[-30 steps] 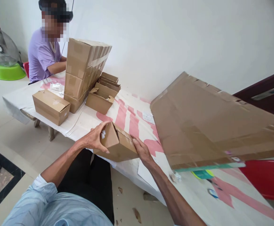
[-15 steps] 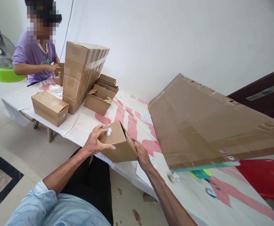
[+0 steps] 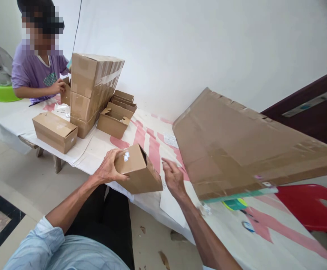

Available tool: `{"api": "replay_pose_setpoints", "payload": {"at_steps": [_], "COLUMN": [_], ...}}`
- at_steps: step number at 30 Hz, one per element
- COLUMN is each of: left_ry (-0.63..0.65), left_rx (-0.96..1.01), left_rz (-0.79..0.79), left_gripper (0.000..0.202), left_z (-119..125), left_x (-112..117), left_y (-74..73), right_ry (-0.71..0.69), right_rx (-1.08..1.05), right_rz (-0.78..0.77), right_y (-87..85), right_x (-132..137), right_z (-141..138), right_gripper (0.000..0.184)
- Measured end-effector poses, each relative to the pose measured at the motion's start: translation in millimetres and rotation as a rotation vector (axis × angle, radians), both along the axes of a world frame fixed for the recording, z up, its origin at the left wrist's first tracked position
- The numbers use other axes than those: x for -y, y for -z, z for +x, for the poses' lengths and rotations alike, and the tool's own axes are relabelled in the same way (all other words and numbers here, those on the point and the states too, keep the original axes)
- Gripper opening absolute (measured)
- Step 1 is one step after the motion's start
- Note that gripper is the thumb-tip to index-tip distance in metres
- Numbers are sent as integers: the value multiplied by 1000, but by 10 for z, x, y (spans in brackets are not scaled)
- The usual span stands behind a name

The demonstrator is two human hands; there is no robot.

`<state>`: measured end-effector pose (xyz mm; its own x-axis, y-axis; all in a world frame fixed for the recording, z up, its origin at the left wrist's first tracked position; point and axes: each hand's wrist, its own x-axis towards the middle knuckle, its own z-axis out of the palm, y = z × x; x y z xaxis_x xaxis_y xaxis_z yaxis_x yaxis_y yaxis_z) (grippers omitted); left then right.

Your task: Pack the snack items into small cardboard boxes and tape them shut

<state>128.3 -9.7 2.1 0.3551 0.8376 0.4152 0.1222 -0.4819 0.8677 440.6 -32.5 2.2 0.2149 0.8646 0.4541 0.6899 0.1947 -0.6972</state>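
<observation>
A small brown cardboard box (image 3: 141,176) with a white and blue sticker on top is in front of me, over the table's near edge. My left hand (image 3: 108,167) grips its left end, thumb along the near side and fingers over the top. At the box's right end, a dark gap shows along the edge of the flap. Just right of that end is my right hand (image 3: 174,178), apart from the box, its fingers partly bent and spread with nothing visible in them.
Taped boxes (image 3: 84,78) stand stacked on the table, beside a closed box (image 3: 55,131) and several open boxes (image 3: 114,120). A large cardboard sheet (image 3: 236,146) leans at the right, near a tape roll (image 3: 248,226) and red stool (image 3: 306,206). Across the table, a co-worker (image 3: 36,75) handles a box.
My right hand has let go of the box's right end and drawn slightly away. The left hand keeps its hold. My view has shifted a little to the right.
</observation>
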Motion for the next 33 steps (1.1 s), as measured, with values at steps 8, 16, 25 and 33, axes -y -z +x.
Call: {"api": "replay_pose_setpoints", "payload": {"at_steps": [8, 16, 25, 33], "left_ry": [-3, 1, 6, 3], "left_rx": [-115, -154, -166, -202], "left_rz": [42, 41, 61, 50], "left_gripper": [116, 119, 116, 113], "left_z": [-131, -119, -105, -95], "left_x": [-57, -102, -102, -82], "left_y": [-256, -248, -282, -335], "right_ry": [-480, -604, -559, -536], "right_rx": [598, 1044, 1165, 1259], "right_rz": [168, -15, -85, -239], "right_y": [-1189, -1338, -1306, -1436], "right_x": [-102, -367, -411, -405], "right_z": [-950, -1285, -1374, -1432], "right_gripper": [31, 25, 26, 22]}}
